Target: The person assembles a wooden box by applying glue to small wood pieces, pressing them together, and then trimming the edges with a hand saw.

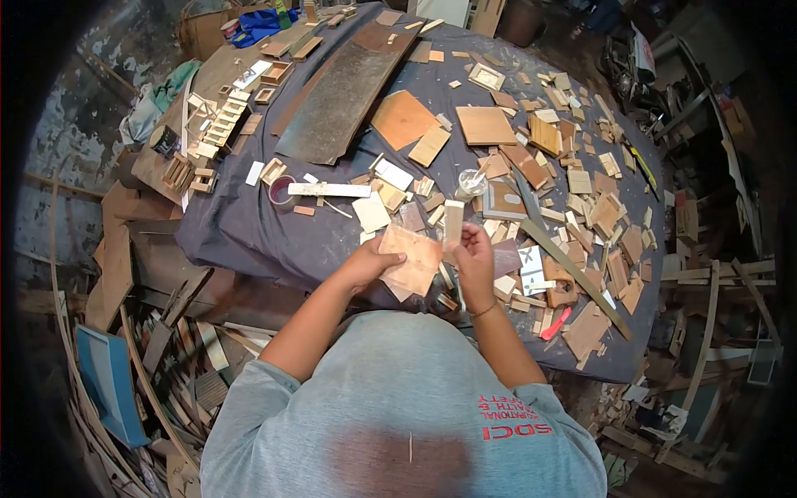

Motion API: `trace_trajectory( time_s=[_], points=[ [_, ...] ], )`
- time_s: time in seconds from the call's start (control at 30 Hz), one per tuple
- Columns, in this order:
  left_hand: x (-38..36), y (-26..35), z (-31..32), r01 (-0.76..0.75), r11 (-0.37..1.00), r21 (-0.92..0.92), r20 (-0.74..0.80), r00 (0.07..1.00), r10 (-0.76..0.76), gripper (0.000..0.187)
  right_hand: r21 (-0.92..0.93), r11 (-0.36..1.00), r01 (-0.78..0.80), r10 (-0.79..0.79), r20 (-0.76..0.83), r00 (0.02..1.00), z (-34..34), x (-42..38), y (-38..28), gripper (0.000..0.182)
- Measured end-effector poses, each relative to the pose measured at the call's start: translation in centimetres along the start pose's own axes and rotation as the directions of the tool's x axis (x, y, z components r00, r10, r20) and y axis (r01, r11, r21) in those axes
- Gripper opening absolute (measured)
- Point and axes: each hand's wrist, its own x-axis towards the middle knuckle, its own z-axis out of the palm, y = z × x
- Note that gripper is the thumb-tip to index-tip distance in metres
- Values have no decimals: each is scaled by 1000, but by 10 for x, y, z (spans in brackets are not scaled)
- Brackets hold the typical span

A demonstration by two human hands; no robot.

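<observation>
My left hand [371,266] grips a thin square wooden board [413,261] by its left edge, thumb lying on top of it. Between the fingers of my right hand [475,259] is a narrow strip of pale wood [453,222], held upright beside the board's right edge. Both pieces are above the near edge of the cloth-covered table. Just beyond the strip stands a small tub [472,183] with a stick in it. Small wood offcuts lie around and partly under my hands.
A dark cloth [241,236] covers the table. Across its back lies a long metal sheet [344,95]. Scattered wood blocks [608,213] fill the right side, with a handsaw [573,278] among them. Small wooden crates [224,124] stand at the left, and a tape roll [281,191] lies nearer.
</observation>
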Motion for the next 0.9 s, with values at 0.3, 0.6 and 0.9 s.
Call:
trace_trajectory(
  time_s=[0.3,0.6,0.9],
  points=[
    [-59,50,42,-88,989,-116,126,987,103,44,-585,635,504,-442,259,859,9,-25,-88,26],
    [-80,59,56,-189,982,-17,99,977,190,39,-657,297,693,-578,453,678,14,-35,-94,38],
    [-89,65,68,-176,959,-223,19,983,185,33,-602,541,587,-589,227,776,15,-44,-85,34]
  ],
)
